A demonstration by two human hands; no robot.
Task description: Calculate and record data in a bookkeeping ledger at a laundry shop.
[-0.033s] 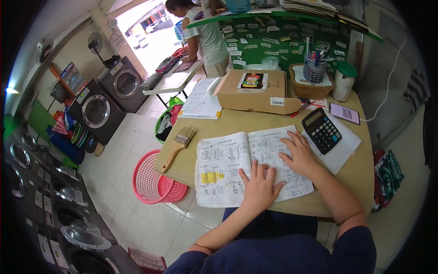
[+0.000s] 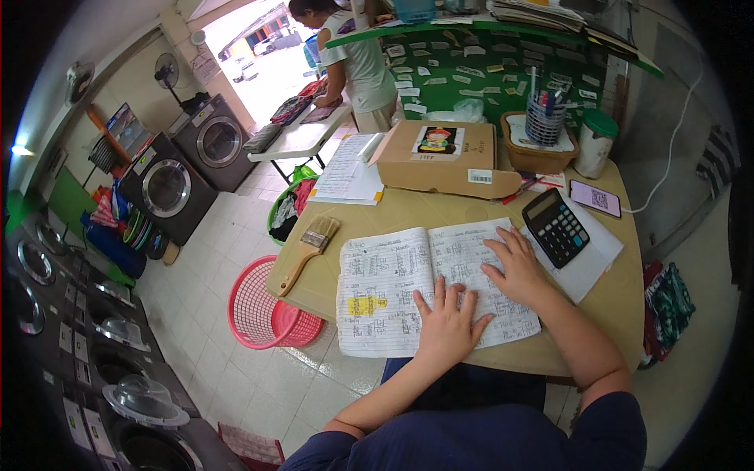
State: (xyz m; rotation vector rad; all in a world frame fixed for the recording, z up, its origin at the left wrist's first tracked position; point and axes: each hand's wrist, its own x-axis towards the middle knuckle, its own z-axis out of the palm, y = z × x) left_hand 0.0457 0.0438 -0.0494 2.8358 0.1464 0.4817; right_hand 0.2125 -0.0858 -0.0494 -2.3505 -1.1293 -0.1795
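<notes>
An open notebook [image 2: 377, 330] filled with handwriting lies on the tan table [image 2: 471, 210], one entry marked yellow. My left hand [image 2: 448, 322] rests flat near the fold at the lower middle, its fingers spread. Higher on the right page lies my right hand [image 2: 514, 267], also flat with fingers apart. Neither hand holds anything. Just right of my right hand is a black calculator [image 2: 556, 228] on a white sheet of paper [image 2: 601, 251]. A wide paintbrush [image 2: 309, 255] with a wooden handle lies left of the notebook.
Behind the notebook are a cardboard box [image 2: 440, 161], written sheets [image 2: 345, 177], a basket with a pen cup [image 2: 544, 122], a green-lidded jar [image 2: 595, 141] and a phone [image 2: 594, 196]. A pink basket [image 2: 271, 306] stands on the floor. A person [image 2: 357, 67] works at a white table [image 2: 302, 140]; washing machines [image 2: 165, 188] line the left.
The view has shifted very slightly. Both hands stay on the notebook in almost the same places, and my left fingers are a little more spread.
</notes>
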